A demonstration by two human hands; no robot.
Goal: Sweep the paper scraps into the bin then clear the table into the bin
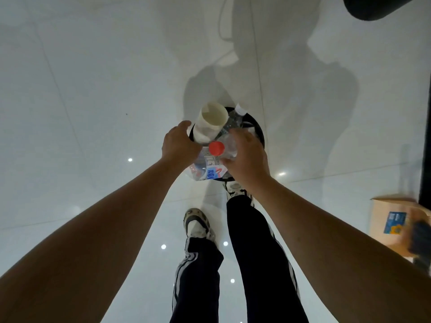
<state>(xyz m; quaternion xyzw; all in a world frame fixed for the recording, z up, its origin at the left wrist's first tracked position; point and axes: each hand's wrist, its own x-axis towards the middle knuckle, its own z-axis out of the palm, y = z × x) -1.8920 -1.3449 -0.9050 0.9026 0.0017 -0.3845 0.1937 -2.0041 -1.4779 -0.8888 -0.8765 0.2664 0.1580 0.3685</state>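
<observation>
A round black bin (257, 130) stands on the white floor straight below me. Over its mouth I hold a bundle of rubbish between both hands. My left hand (178, 145) presses against a white paper cup (211, 122) and a crushed clear bottle with a red cap (216, 148) and a blue label. My right hand (246, 157) grips the other side of that bottle. A second clear bottle with a white cap (240, 111) pokes out behind the cup, above the bin. The bin's inside is mostly hidden by the bundle.
My two legs in dark striped trousers and pale shoes (198, 223) stand just before the bin. A cardboard box with a blue sticker (394, 221) sits at the right edge beside a dark upright post (425, 136). Glossy white floor tiles (93, 101) lie all around.
</observation>
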